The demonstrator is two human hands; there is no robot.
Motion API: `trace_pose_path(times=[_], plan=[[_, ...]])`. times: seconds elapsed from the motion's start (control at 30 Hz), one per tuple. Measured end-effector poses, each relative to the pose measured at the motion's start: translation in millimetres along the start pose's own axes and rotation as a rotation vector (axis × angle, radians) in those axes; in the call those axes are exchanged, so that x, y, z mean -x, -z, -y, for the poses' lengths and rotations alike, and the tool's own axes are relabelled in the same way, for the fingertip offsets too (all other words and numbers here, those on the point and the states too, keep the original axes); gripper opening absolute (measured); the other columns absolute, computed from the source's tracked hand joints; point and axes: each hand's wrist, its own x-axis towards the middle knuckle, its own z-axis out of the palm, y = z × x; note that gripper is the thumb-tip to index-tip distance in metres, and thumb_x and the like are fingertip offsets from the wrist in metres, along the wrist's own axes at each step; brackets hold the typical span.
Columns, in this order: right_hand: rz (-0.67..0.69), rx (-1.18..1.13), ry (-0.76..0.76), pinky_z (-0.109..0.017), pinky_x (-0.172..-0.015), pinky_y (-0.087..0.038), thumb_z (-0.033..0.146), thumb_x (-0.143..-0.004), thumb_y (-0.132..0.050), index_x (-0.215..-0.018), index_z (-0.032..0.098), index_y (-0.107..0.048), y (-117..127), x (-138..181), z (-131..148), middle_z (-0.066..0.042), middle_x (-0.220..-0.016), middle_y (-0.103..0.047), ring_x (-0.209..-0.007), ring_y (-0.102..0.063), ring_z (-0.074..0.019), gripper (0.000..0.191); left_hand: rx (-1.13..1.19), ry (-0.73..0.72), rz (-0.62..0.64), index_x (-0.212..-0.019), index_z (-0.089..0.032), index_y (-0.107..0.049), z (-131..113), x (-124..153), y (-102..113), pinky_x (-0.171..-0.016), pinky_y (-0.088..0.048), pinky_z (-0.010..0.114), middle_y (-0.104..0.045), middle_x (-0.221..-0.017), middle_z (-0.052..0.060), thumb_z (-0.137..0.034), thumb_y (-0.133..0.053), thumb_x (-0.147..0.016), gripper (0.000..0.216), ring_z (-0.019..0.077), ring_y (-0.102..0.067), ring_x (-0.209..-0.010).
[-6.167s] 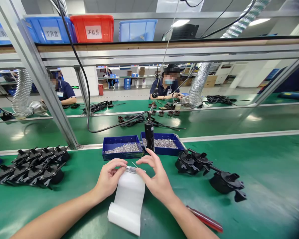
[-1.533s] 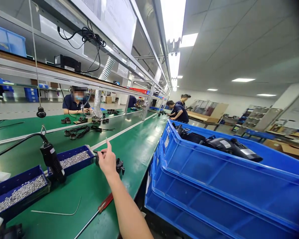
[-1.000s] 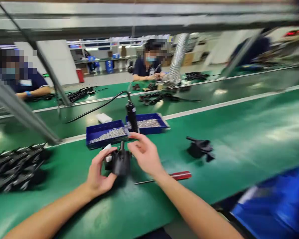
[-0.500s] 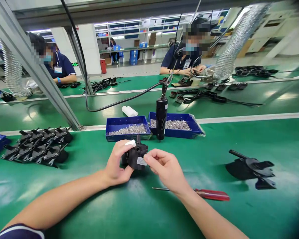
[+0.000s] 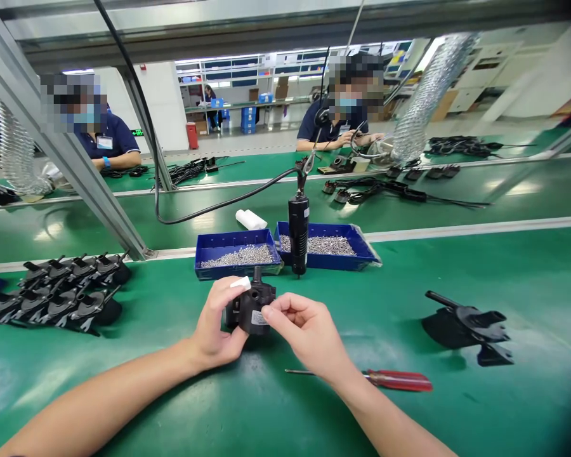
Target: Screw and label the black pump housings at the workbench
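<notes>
My left hand (image 5: 217, 324) grips a black plastic housing (image 5: 254, 297) from its left side. A white wrap covers one fingertip of that hand. The housing has a short tube pointing up, a round hole and a pale printed label (image 5: 258, 318) on its near face. At the label's right edge, my right hand (image 5: 309, 327) has thumb and fingers pinched together; whatever is between them is too small or hidden to name. Below the right hand lies a screwdriver (image 5: 400, 380) with a red handle, its shaft partly covered by the wrist.
Two blue trays of small screws (image 5: 235, 270) (image 5: 361, 259) stand behind my hands. A black electric screwdriver (image 5: 299, 235) hangs before them. Several black assemblies (image 5: 59, 295) are grouped left, another assembly (image 5: 466, 327) lies right. Two co-workers (image 5: 111, 136) (image 5: 333, 124) sit opposite.
The whole view has shifted slightly, so things appear a little lower and further left. Both hands keep their hold at the housing, with the right pinch still at the label's edge.
</notes>
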Motion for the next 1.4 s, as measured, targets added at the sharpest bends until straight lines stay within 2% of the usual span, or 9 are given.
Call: trace_pose_path(times=[0.13, 0.3, 0.37, 0.53, 0.67, 0.83, 0.97, 1.1, 1.4], plan=[[-0.036, 0.099, 0.094, -0.026, -0.052, -0.041, 0.049, -0.094, -0.079, -0.077, 0.019, -0.073, -3.9, 5.6, -2.0, -0.002, -0.066, -0.065, -0.056, -0.053, -0.0144, 0.035, 0.011, -0.002, -0.005, -0.166, -0.027, -0.043, -0.8, 0.0, 0.2, -0.11, -0.06, 0.055, -0.061, -0.147, 0.017, -0.005, -0.075, -0.092, 0.083, 0.0317, -0.063, -0.136], [-0.137, 0.495, 0.555, -0.029, -0.051, -0.037, 0.031, -0.106, -0.072, -0.091, 0.023, -0.07, -2.4, 9.8, -12.7, 0.003, -0.067, -0.057, -0.053, -0.05, -0.0127, 0.018, 0.039, 0.02, -0.02, -0.165, -0.024, -0.045, -0.1, 5.0, -1.3, -0.112, -0.06, 0.052, -0.059, -0.148, 0.018, -0.004, -0.072, -0.094, 0.079, 0.0315, -0.061, -0.14], [-0.141, 0.499, 0.535, -0.029, -0.05, -0.038, 0.033, -0.108, -0.07, -0.109, 0.024, -0.065, 1.5, 7.6, -18.8, 0.004, -0.072, -0.06, -0.051, -0.051, -0.0127, 0.01, 0.063, 0.054, -0.054, -0.165, -0.024, -0.044, 0.4, 7.2, -2.1, -0.109, -0.063, 0.048, -0.057, -0.151, 0.019, -0.006, -0.071, -0.095, 0.077, 0.0321, -0.059, -0.142], [0.011, 0.415, 0.299, -0.03, -0.05, -0.04, 0.042, -0.098, -0.075, -0.147, 0.024, -0.045, 0.2, 4.4, -15.7, 0.003, -0.084, -0.07, -0.05, -0.058, -0.0166, 0.061, 0.005, -0.048, -0.031, -0.166, -0.025, -0.044, -7.1, 3.3, -0.2, -0.107, -0.064, 0.052, -0.062, -0.146, 0.019, -0.005, -0.07, -0.095, 0.078, 0.0328, -0.063, -0.138], [0.041, 0.625, 0.131, -0.031, -0.059, -0.039, 0.034, -0.083, -0.081, -0.119, 0.027, -0.06, -2.7, 6.8, 5.2, 0.001, -0.081, -0.074, -0.067, -0.07, -0.026, 0.042, -0.014, -0.156, 0.192, -0.165, -0.033, -0.045, -24.0, -6.9, 6.0, -0.111, -0.061, 0.06, -0.064, -0.143, 0.017, -0.004, -0.074, -0.093, 0.083, 0.0339, -0.065, -0.135], [0.023, 0.891, -0.083, -0.031, -0.063, -0.037, 0.046, -0.099, -0.073, -0.097, 0.025, -0.07, 24.4, 1.3, 9.7, -0.005, -0.078, -0.073, -0.081, -0.072, -0.0309, 0.021, 0.156, 0.39, 0.318, -0.144, -0.033, -0.06, -33.8, -15.3, 13.4, -0.12, -0.052, 0.066, -0.046, -0.161, 0.019, -0.044, -0.097, -0.084, 0.072, 0.0448, -0.05, -0.152], [-0.078, 0.843, 0.145, -0.032, -0.063, -0.041, 0.047, -0.1, -0.078, -0.129, 0.023, -0.076, 40.7, -0.8, 3.2, -0.001, -0.074, -0.069, -0.068, -0.066, -0.0244, 0.038, 0.345, 0.521, 0.291, -0.143, -0.032, -0.062, -28.4, -15.5, 11.9, -0.125, -0.045, 0.063, -0.05, -0.157, 0.017, -0.054, -0.087, -0.093, 0.06, 0.0405, -0.053, -0.15], [-0.033, 0.558, 0.522, -0.032, -0.059, -0.045, 0.036, -0.109, -0.067, -0.119, 0.025, -0.08, 35.1, 2.5, 1.5, -0.006, -0.101, -0.07, -0.059, -0.054, -0.0151, 0.019, 0.42, 0.532, 0.26, -0.14, -0.028, -0.065, -27.3, -14.0, 9.8, -0.122, -0.05, 0.058, -0.051, -0.155, 0.018, -0.059, -0.085, -0.093, 0.059, 0.0388, -0.058, -0.145], [-0.091, 0.622, 0.533, -0.032, -0.066, -0.049, 0.035, -0.111, -0.061, -0.091, 0.024, -0.075, 22.8, -0.8, 8.5, -0.004, -0.087, -0.069, -0.072, -0.063, -0.0189, 0.027, 0.185, 0.451, 0.273, -0.167, -0.039, -0.044, -33.2, -8.4, 12.6, -0.128, -0.04, 0.073, -0.038, -0.172, 0.018, -0.051, -0.082, -0.098, 0.08, 0.045, -0.043, -0.16]])
